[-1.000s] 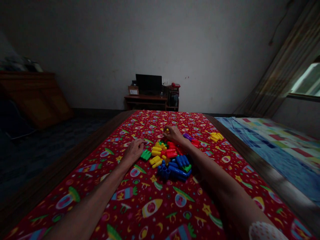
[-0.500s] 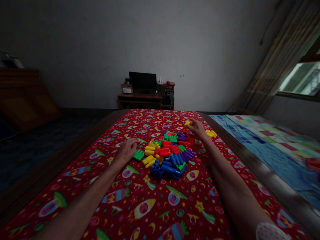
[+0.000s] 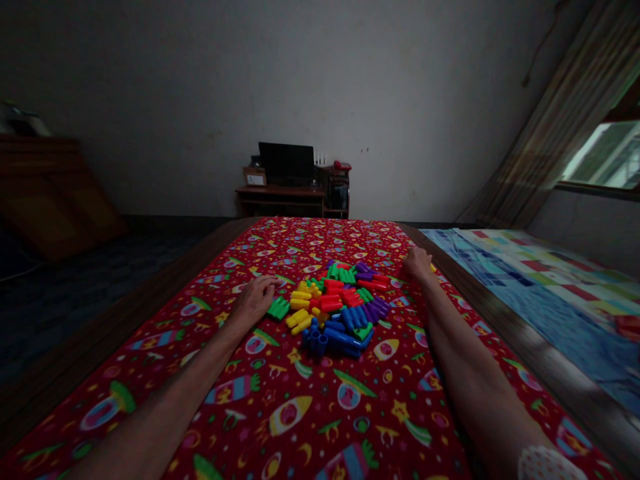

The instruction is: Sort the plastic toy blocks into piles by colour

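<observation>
A pile of plastic toy building blocks [image 3: 331, 305] in red, green, blue, yellow and purple lies on the red patterned cloth [image 3: 350, 427]. My left hand [image 3: 256, 297] rests at the pile's left side, fingers loosely bent and apart, holding nothing. Just beside it is a green block [image 3: 279, 308]. To the right of the pile, my right hand [image 3: 417, 263] is low over the cloth with its fingers curled. It covers most of what it grips, which appears to be a yellow block. A bit of yellow block [image 3: 433, 267] shows at its right side.
Dark brown edges [image 3: 480, 327] border the cloth. On the right lies a bed-like surface with a blue and checkered cover [image 3: 530, 287]. A desk with a black monitor [image 3: 287, 164] stands against the far wall. At left is a wooden cabinet [image 3: 50, 193].
My right hand has moved right and slightly nearer, carrying the yellow block to the separate yellow blocks, which it now mostly covers. My left hand stays in place.
</observation>
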Motion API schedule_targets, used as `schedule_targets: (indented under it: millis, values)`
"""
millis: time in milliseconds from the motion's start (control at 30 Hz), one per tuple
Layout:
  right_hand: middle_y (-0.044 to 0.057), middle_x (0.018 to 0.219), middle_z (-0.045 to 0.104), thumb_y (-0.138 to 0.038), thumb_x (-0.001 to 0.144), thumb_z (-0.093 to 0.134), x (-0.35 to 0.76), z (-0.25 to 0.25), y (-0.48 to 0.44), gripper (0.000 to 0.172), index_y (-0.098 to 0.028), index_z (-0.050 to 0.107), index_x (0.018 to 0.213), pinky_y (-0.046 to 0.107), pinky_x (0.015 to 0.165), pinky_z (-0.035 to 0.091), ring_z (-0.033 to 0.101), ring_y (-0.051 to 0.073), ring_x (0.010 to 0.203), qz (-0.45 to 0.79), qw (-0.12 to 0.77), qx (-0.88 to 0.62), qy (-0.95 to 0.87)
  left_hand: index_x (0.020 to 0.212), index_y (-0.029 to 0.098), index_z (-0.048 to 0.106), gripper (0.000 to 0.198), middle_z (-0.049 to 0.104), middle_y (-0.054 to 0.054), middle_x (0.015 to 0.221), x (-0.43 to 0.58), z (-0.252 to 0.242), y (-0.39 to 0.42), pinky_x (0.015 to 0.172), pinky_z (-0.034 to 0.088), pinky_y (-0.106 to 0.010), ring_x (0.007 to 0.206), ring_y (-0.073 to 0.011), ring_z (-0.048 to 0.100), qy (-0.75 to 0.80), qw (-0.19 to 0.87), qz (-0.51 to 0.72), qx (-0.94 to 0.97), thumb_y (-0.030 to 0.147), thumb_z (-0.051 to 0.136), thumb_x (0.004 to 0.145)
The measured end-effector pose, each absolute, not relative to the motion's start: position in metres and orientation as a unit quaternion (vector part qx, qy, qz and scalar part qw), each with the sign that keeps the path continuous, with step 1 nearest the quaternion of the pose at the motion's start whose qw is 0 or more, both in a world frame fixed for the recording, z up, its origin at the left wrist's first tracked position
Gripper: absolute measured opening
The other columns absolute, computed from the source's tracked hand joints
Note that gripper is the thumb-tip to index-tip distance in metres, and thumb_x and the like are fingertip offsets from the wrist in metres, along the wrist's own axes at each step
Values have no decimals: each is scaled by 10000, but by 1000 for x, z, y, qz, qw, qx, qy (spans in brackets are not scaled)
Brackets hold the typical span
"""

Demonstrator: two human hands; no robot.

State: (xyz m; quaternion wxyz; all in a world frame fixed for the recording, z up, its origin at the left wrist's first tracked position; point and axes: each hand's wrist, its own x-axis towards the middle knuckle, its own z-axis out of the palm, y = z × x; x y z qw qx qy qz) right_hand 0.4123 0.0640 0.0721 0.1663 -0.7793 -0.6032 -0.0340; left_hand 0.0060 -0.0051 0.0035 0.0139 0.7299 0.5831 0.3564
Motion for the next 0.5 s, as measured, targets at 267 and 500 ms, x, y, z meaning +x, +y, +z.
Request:
schedule_targets:
  millis: [267,500]
  values:
    - [151,1098,705,-206,877,412,372,129,50,391,-116,700,1125,306,934,436,640,232,1026,-75,345,-635,-687,836,197,711,334,728,-80,1007,6,5,-6,948,500,-400,990,-235,647,580,23,356,732,274,390,780]
    - [57,820,726,-316,891,426,355,173,10,381,-108,724,1006,259,718,476,654,170,768,-20,377,-505,-776,868,202,719,354,734,-60,993,7,4,-7,955,493,-378,976,-215,650,586,27,369,721,253,379,783]
